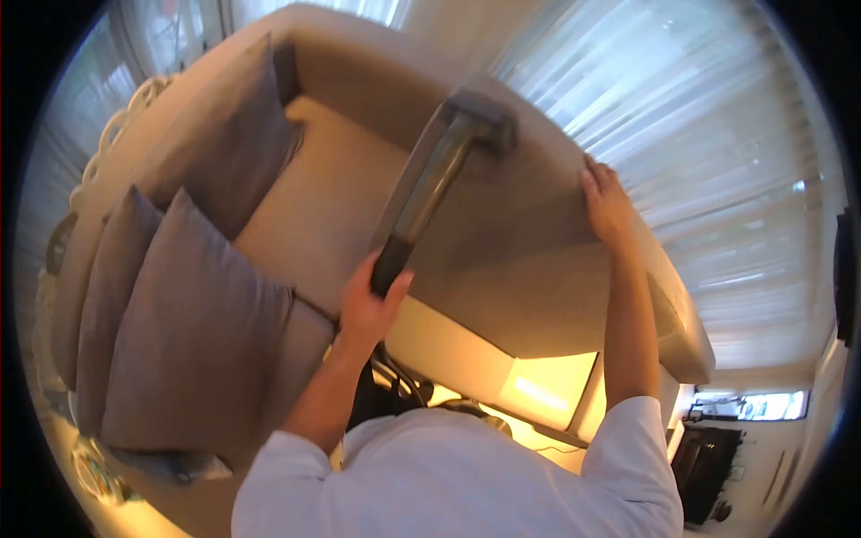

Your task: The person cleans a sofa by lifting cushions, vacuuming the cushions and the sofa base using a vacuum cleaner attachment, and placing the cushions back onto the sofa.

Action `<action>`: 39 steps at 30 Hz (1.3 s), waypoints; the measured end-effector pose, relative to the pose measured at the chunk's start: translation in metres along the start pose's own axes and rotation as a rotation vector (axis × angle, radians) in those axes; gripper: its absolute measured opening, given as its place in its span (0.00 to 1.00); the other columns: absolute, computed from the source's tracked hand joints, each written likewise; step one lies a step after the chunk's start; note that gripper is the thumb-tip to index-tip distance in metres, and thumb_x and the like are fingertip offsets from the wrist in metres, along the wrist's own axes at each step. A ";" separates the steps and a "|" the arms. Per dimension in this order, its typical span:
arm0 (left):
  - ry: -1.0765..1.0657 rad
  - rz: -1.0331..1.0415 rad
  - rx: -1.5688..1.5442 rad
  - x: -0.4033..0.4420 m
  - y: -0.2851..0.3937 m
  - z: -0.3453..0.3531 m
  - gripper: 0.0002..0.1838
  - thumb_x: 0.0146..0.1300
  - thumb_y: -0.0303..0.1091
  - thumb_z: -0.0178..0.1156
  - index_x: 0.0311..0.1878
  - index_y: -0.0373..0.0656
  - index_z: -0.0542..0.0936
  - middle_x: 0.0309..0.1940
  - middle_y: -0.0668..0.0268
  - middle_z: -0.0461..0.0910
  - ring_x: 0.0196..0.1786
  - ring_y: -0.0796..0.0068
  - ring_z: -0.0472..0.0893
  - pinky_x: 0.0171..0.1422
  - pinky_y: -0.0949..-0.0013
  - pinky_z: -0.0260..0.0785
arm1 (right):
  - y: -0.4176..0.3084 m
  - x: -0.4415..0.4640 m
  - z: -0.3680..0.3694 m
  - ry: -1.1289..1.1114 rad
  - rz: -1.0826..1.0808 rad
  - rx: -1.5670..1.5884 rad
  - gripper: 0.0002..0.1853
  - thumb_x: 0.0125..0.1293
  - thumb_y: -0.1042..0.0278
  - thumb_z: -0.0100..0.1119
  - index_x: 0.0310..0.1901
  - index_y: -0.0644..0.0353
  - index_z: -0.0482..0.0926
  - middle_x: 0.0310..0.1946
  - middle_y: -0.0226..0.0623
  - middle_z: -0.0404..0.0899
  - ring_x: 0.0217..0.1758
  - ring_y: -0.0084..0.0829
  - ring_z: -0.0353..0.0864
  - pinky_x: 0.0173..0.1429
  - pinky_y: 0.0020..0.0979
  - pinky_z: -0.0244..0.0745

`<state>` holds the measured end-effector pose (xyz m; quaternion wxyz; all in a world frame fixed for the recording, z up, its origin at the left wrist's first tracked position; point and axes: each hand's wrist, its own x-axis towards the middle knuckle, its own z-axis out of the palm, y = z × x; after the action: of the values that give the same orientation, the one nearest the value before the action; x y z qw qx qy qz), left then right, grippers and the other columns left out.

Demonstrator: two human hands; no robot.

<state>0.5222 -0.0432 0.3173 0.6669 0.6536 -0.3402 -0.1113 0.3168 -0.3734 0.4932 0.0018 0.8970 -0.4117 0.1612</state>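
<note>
My left hand (pixel 366 316) is wrapped round the black lower end of a vacuum cleaner wand (pixel 429 188). At its upper end, the wide nozzle head (pixel 484 117) lies against the inner side of the sofa's far arm, slightly blurred. A dark hose (pixel 401 375) hangs below this hand. My right hand (pixel 610 204) lies on the top edge of the beige sofa (pixel 529 269), its fingers stretched over the rim and holding nothing. The sofa seat (pixel 332 179) spreads out to the left of the wand.
Grey cushions (pixel 193 341) lean along the sofa's left side, with another cushion (pixel 220 134) farther up. Sheer curtains (pixel 708 179) hang behind the sofa. Warm light falls on the floor (pixel 543 390) below. A dark television-like panel (pixel 707 471) stands at lower right.
</note>
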 end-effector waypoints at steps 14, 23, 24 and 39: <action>-0.234 -0.577 0.611 -0.186 -0.310 -0.003 0.32 0.64 0.61 0.63 0.58 0.42 0.78 0.35 0.48 0.86 0.41 0.45 0.86 0.48 0.45 0.77 | 0.018 0.022 0.021 -0.108 0.068 0.114 0.31 0.82 0.46 0.36 0.75 0.57 0.68 0.74 0.46 0.66 0.78 0.43 0.62 0.81 0.38 0.54; -0.127 -0.627 0.495 -0.178 -0.285 -0.015 0.31 0.65 0.60 0.64 0.57 0.40 0.80 0.37 0.44 0.85 0.43 0.39 0.85 0.49 0.46 0.77 | 0.031 0.012 0.018 -0.130 0.089 0.126 0.36 0.78 0.36 0.40 0.77 0.55 0.66 0.74 0.46 0.67 0.79 0.43 0.62 0.81 0.39 0.54; -0.137 -0.621 0.493 -0.177 -0.293 -0.015 0.31 0.65 0.60 0.64 0.57 0.40 0.80 0.37 0.44 0.85 0.43 0.39 0.85 0.49 0.46 0.77 | 0.029 0.014 0.018 -0.134 0.067 0.101 0.37 0.78 0.35 0.40 0.77 0.54 0.66 0.74 0.47 0.67 0.79 0.44 0.62 0.80 0.39 0.55; -0.404 -0.693 0.126 -0.076 -0.303 -0.067 0.24 0.66 0.53 0.68 0.45 0.39 0.81 0.24 0.63 0.78 0.29 0.69 0.78 0.37 0.62 0.72 | 0.026 0.005 0.017 -0.119 0.044 0.104 0.44 0.71 0.26 0.46 0.77 0.52 0.66 0.74 0.49 0.66 0.79 0.47 0.63 0.79 0.43 0.57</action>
<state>0.5957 0.0190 0.0128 0.4680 0.7343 -0.2300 -0.4347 0.3054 -0.3966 0.4756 -0.0727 0.8945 -0.4219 0.1285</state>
